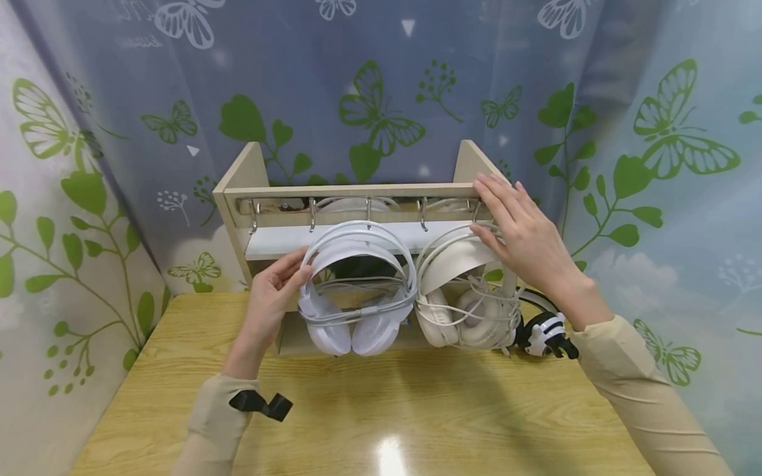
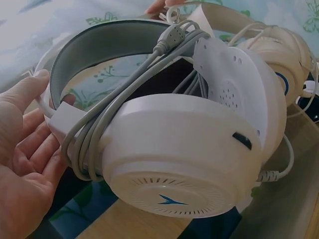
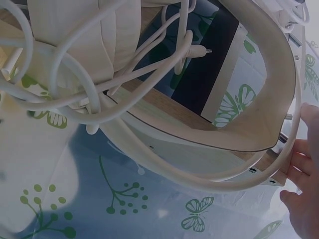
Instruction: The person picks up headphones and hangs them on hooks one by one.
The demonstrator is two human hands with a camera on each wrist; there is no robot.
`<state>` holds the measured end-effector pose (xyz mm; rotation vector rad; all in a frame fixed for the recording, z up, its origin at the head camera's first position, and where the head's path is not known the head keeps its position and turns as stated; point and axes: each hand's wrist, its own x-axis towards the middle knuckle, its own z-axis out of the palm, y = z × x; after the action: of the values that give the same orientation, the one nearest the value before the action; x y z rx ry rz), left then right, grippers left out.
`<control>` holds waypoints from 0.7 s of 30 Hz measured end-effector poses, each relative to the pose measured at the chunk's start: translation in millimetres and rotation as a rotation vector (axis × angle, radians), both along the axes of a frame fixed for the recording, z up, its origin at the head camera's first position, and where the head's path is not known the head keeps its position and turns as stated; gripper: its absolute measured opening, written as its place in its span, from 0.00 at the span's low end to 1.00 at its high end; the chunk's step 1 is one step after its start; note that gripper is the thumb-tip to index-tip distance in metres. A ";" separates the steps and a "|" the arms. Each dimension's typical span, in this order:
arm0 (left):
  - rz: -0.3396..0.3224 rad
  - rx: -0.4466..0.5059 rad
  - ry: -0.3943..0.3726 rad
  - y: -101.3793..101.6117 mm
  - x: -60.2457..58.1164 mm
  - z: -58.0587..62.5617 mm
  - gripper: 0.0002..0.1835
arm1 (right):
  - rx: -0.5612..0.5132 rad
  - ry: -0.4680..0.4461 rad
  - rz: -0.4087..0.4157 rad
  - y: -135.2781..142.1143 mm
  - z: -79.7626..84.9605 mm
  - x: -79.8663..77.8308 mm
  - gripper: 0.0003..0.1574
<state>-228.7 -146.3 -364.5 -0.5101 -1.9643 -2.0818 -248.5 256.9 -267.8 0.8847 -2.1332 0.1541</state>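
White over-ear headphones (image 1: 375, 330), their grey-white cable wrapped around them, hang in front of a hook rack (image 1: 357, 190). At the left side of their headband, my left hand (image 1: 270, 295) pinches the frame between thumb and fingers. The left wrist view shows the thumb on the outer band above a white earcup (image 2: 174, 144). Cream headphones (image 1: 455, 264) with tangled cable loops hang right beside them. My right hand (image 1: 524, 231) rests straight fingers on the rack's top right corner, its thumb close to the cream headband (image 3: 276, 89). Whether the thumb touches the band is unclear.
Several metal hooks (image 1: 312, 215) line the rack's front. Black-and-white headphones (image 1: 544, 334) stand at the rack's right. The rack sits on a wooden table (image 1: 357, 410), with a butterfly-patterned curtain (image 1: 417, 39) behind. A black strap (image 1: 262, 403) hangs off the left sleeve.
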 end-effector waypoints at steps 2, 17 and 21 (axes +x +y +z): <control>-0.002 -0.001 -0.004 -0.3 -1.2 -1.9 0.24 | 0.001 -0.001 0.001 -0.3 0.3 0.2 0.44; -0.015 -0.061 -0.042 -3.4 -3.2 -7.0 0.27 | -0.002 -0.004 0.001 -1.1 1.0 1.1 0.42; -0.019 -0.068 -0.041 -5.2 -2.8 -7.3 0.27 | 0.000 -0.009 -0.001 -0.9 0.6 1.5 0.41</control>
<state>-231.5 -151.4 -371.8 -0.5047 -2.0668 -2.0584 -247.0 256.0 -267.2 0.8846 -2.1414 0.1581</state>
